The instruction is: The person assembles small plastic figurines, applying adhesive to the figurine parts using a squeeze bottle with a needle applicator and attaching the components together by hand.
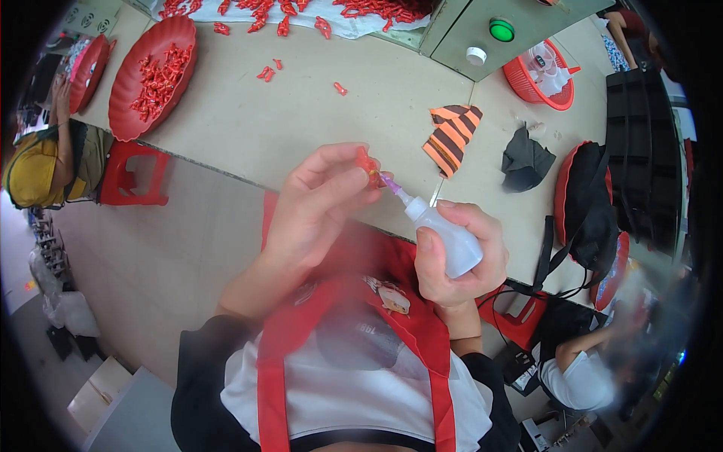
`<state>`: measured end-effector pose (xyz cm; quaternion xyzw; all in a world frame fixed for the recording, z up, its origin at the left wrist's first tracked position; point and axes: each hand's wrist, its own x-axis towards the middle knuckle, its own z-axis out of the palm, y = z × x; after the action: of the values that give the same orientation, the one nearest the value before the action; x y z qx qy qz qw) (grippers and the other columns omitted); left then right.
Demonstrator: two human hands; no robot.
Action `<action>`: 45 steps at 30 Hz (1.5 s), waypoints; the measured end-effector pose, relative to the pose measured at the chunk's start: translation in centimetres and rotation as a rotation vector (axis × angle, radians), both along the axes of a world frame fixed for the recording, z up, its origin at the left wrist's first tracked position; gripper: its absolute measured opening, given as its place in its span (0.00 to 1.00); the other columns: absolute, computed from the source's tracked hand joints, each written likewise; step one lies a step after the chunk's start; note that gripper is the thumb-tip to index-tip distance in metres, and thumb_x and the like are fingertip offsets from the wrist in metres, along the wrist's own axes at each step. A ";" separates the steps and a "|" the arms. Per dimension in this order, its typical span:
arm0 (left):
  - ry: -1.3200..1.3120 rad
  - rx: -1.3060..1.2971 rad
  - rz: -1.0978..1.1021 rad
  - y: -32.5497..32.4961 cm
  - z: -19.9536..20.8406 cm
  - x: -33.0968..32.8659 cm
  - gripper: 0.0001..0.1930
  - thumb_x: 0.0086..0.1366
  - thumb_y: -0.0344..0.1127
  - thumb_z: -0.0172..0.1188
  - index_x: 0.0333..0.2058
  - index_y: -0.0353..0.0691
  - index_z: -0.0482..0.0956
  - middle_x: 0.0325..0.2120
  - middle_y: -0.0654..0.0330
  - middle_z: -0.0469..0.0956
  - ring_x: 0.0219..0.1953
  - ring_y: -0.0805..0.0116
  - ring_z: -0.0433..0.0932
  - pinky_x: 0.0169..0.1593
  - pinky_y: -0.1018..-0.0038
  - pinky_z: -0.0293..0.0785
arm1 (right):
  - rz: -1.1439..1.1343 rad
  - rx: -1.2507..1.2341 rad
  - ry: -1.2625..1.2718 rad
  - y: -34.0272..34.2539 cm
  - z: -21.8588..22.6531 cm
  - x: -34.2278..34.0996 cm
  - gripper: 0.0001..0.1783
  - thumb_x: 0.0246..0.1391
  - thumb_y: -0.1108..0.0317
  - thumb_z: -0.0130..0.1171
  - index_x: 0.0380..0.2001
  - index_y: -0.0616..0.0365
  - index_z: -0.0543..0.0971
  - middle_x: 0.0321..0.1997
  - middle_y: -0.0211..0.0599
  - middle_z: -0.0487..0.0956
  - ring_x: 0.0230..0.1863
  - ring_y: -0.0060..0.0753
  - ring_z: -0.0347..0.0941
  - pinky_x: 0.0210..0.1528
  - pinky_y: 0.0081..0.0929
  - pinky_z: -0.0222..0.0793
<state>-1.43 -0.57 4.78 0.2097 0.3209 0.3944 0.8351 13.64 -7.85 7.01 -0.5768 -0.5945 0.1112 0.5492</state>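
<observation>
Between the thumb and fingers of my left hand [320, 197] is a small red plastic piece [368, 163], partly hidden by the fingertips. My right hand [471, 256] is wrapped round a translucent white squeeze bottle [452, 239], tilted up to the left. Its thin purple nozzle tip [391, 184] reaches the red piece or comes very close; I cannot tell if they touch. Both hands are over the table's near edge, in front of my red apron. A few similar loose red pieces [266, 74] lie farther off on the table.
A red scalloped tray [120, 102] of red pieces stands at far left. More red pieces lie on a white sheet [361, 29] at the back. Striped cloth [454, 135], dark cloth [527, 160], a red basket [518, 75] and a black bag [591, 203] are at right. Other people sit on both sides.
</observation>
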 end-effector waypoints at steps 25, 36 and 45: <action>-0.001 0.008 -0.011 0.0 -0.2 -0.1 0.13 0.59 0.26 0.54 0.44 0.38 0.71 0.37 0.61 0.74 0.41 0.73 0.73 0.45 0.72 0.71 | 0.001 -0.004 0.001 -0.1 0.1 0.1 0.15 0.40 0.73 0.60 0.33 0.67 0.72 0.28 0.43 0.77 0.26 0.27 0.73 0.29 0.17 0.67; 0.012 0.014 -0.016 0.1 0.1 -0.1 0.13 0.59 0.27 0.54 0.44 0.37 0.71 0.37 0.61 0.74 0.41 0.72 0.73 0.46 0.72 0.71 | 0.013 -0.007 0.017 0.2 0.3 0.0 0.14 0.40 0.73 0.61 0.32 0.67 0.73 0.28 0.43 0.77 0.27 0.27 0.74 0.30 0.18 0.68; 0.005 0.008 -0.019 0.2 0.0 -0.2 0.13 0.59 0.27 0.54 0.44 0.37 0.70 0.37 0.61 0.74 0.41 0.72 0.73 0.45 0.72 0.72 | 0.002 -0.009 0.009 0.1 0.2 0.1 0.14 0.40 0.73 0.61 0.33 0.67 0.73 0.28 0.42 0.77 0.26 0.26 0.74 0.30 0.17 0.67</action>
<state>-1.66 -0.34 4.75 0.2173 0.3194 0.3871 0.8372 13.70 -7.79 7.25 -0.5781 -0.5922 0.1170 0.5491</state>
